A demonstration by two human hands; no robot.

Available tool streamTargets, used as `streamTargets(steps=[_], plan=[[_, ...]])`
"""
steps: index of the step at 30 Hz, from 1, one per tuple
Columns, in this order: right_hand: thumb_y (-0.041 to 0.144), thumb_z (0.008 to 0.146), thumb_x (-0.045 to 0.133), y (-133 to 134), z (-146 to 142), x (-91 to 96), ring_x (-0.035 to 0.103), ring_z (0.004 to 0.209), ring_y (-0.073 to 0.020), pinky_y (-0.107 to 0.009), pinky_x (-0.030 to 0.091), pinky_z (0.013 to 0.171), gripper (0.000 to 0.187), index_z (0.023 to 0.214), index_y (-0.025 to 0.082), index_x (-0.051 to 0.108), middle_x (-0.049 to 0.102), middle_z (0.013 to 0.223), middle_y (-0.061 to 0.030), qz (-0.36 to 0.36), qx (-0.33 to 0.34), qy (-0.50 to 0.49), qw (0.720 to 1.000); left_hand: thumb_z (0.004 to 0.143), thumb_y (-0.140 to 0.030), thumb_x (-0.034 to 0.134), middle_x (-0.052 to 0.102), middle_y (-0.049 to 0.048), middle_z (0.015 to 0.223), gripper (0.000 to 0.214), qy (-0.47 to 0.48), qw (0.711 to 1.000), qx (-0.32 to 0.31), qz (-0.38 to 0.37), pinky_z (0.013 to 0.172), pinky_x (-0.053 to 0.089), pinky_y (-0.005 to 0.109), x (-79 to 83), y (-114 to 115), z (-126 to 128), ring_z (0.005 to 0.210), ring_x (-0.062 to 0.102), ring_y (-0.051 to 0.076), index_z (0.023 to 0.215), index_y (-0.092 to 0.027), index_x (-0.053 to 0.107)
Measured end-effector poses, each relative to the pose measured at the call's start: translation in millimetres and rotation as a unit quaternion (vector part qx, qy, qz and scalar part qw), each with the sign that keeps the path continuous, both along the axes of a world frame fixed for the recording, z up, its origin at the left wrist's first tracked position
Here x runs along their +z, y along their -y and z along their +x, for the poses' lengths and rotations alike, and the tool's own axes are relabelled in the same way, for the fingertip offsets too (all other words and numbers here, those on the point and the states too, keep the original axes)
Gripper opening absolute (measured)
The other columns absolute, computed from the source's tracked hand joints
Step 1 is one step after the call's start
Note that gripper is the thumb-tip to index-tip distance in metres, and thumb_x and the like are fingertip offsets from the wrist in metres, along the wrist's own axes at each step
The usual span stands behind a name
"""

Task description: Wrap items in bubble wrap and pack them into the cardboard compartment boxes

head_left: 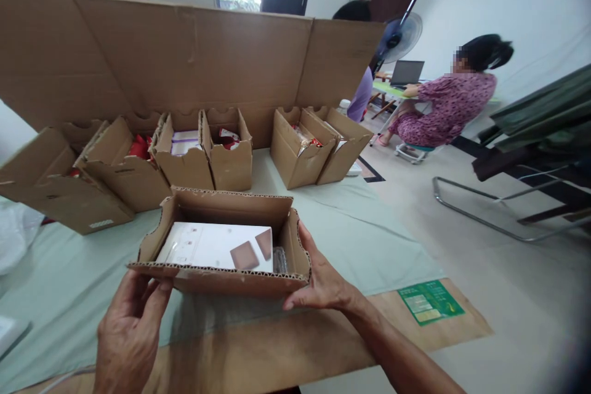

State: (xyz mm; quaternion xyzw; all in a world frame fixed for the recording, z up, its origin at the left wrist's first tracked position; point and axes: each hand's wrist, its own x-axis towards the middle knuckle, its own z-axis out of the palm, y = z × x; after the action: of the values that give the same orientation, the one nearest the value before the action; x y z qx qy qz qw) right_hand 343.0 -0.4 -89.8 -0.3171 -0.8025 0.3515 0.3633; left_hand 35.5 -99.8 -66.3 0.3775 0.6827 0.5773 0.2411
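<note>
I hold a small open cardboard box above the table with both hands. My left hand grips its near left corner from below. My right hand clasps its right end, thumb along the side wall. Inside the box lies a white card or packet with brown squares printed on it, and something clear beside it at the right end.
Several open cardboard boxes with red and white contents stand in a row before a tall cardboard sheet. A pale green cloth covers the table. A green leaflet lies at right. A seated person works at a laptop beyond.
</note>
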Motion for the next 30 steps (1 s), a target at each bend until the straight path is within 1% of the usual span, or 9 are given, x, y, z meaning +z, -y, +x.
streamTargets(steps=[3,5,7,10,12,15,19,24,30], plan=[[0.066,0.072,0.083,15,11,1.0,0.030,0.155,-0.0365,-0.055,0.043,0.117,0.125,0.166,0.039,0.005,0.020,0.172,-0.0086,0.016,-0.059,-0.014,0.998,0.087,-0.054,0.069,0.068,0.0072,0.135,0.057,0.008,0.998,-0.050,0.026,0.107,0.054,0.044,-2.9,-19,12,0.123,0.066,0.029,0.137,-0.028,0.060],[0.061,0.076,0.082,25,19,-0.3,0.036,0.152,-0.0359,-0.054,0.044,0.117,0.118,0.166,0.038,0.009,0.026,0.170,-0.0096,0.017,-0.140,-0.034,0.990,0.088,-0.051,0.069,0.054,0.0094,0.154,0.070,0.009,0.996,-0.080,0.030,0.117,0.043,0.050,-8.0,-28,22,0.139,0.054,0.031,0.151,-0.032,0.046],[0.056,0.076,0.083,29,23,-3.2,0.040,0.150,-0.0362,-0.054,0.046,0.114,0.116,0.165,0.035,0.012,0.030,0.168,-0.0126,0.013,-0.240,-0.054,0.969,0.088,-0.050,0.069,0.046,0.0105,0.161,0.075,0.005,0.994,-0.111,0.007,0.118,0.040,0.055,-14.8,-32,32,0.145,0.047,0.033,0.156,-0.036,0.039],[0.054,0.072,0.087,19,19,-8.4,0.044,0.145,-0.0373,-0.054,0.053,0.106,0.121,0.165,0.031,0.012,0.034,0.164,-0.0165,0.022,-0.365,-0.078,0.927,0.087,-0.054,0.066,0.045,0.0114,0.161,0.065,0.003,0.984,-0.168,-0.065,0.106,0.051,0.057,-25.0,-27,41,0.143,0.049,0.036,0.148,-0.034,0.051],[0.056,0.069,0.088,6,9,-10.7,0.046,0.142,-0.0368,-0.053,0.056,0.100,0.124,0.164,0.030,0.012,0.038,0.160,-0.0177,0.041,-0.407,-0.090,0.908,0.086,-0.055,0.063,0.043,0.0122,0.162,0.058,0.002,0.974,-0.203,-0.101,0.096,0.058,0.054,-30.2,-21,44,0.144,0.048,0.038,0.139,-0.031,0.061],[0.057,0.071,0.086,-14,-11,-12.1,0.045,0.142,-0.0350,-0.049,0.058,0.098,0.120,0.163,0.027,0.014,0.039,0.157,-0.0189,0.073,-0.421,-0.097,0.899,0.083,-0.054,0.062,0.045,0.0147,0.160,0.052,0.003,0.964,-0.237,-0.121,0.084,0.062,0.047,-35.6,-14,47,0.145,0.046,0.039,0.127,-0.026,0.071],[0.058,0.073,0.083,-29,-35,-11.6,0.046,0.141,-0.0341,-0.049,0.057,0.098,0.116,0.162,0.026,0.015,0.037,0.157,-0.0206,0.088,-0.444,-0.086,0.887,0.080,-0.051,0.062,0.052,0.0156,0.155,0.050,-0.001,0.955,-0.264,-0.133,0.074,0.063,0.042,-40.7,-9,49,0.142,0.050,0.039,0.120,-0.025,0.074],[0.056,0.073,0.082,-30,-47,-6.2,0.046,0.140,-0.0343,-0.048,0.057,0.097,0.114,0.160,0.023,0.017,0.037,0.155,-0.0215,0.084,-0.452,-0.091,0.883,0.080,-0.048,0.060,0.053,0.0159,0.153,0.046,0.012,0.950,-0.281,-0.136,0.060,0.061,0.036,-44.7,-1,46,0.141,0.052,0.039,0.116,-0.024,0.075],[0.051,0.072,0.083,-26,-52,-2.5,0.050,0.136,-0.0333,-0.044,0.058,0.093,0.111,0.159,0.022,0.020,0.042,0.152,-0.0207,0.103,-0.477,-0.082,0.869,0.082,-0.045,0.060,0.056,0.0156,0.151,0.042,0.025,0.952,-0.281,-0.122,0.052,0.057,0.031,-50.0,3,42,0.136,0.057,0.038,0.115,-0.024,0.076]])
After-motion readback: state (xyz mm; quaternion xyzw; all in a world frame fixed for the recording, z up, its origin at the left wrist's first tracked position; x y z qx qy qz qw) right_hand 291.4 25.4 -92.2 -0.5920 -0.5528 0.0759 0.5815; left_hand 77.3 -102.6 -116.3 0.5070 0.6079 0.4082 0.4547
